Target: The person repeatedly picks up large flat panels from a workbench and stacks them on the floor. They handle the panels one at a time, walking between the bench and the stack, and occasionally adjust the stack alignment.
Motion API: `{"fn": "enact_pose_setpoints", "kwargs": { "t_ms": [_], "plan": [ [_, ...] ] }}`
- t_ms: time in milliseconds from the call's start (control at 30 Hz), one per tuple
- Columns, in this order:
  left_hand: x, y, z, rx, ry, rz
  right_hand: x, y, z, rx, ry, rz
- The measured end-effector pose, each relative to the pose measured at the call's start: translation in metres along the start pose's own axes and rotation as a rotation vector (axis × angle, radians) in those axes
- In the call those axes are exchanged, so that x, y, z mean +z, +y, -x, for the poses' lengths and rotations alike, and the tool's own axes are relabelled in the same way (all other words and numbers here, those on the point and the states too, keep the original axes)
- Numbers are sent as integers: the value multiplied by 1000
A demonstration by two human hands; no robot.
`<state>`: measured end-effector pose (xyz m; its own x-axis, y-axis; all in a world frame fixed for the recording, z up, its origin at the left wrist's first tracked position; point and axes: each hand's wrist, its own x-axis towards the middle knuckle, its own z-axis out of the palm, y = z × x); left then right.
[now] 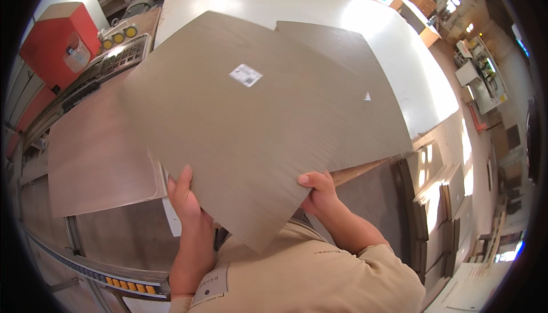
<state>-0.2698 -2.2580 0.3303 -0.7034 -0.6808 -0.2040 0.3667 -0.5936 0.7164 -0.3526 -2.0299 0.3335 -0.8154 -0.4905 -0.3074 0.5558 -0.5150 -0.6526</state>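
Hands grip one grey-brown laminate panel (257, 124) mid-frame, left hand (185, 199) and right hand (319, 193) each closed on its near lower edges, tilted up off the white table (399, 56) seemingly for carrying.

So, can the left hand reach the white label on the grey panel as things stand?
Probably not at once. The left hand grips the near edge of the grey panel, and the white label sits far up its face; that hand would have to let go first.
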Motion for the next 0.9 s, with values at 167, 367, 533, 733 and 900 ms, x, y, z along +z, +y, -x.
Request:
{"fn": "enact_pose_setpoints", "kwargs": {
  "t_ms": [167,367,533,733,900],
  "plan": [
    [57,-38,-11,-261,-268,27,-35,-29,49,-225,139,-34],
    [131,-92,-7,-467,-425,-50,-69,-57,83,-418,312,-73],
    [167,-120,-23,-539,-513,-146,-87,-61,78,-531,323,-121],
    [179,-136,-61,201,-414,-740,-110,-112,68,3,328,85],
    [137,-152,-57,93,-473,-837,-120,-199,126,110,406,1072]
  ]
}}
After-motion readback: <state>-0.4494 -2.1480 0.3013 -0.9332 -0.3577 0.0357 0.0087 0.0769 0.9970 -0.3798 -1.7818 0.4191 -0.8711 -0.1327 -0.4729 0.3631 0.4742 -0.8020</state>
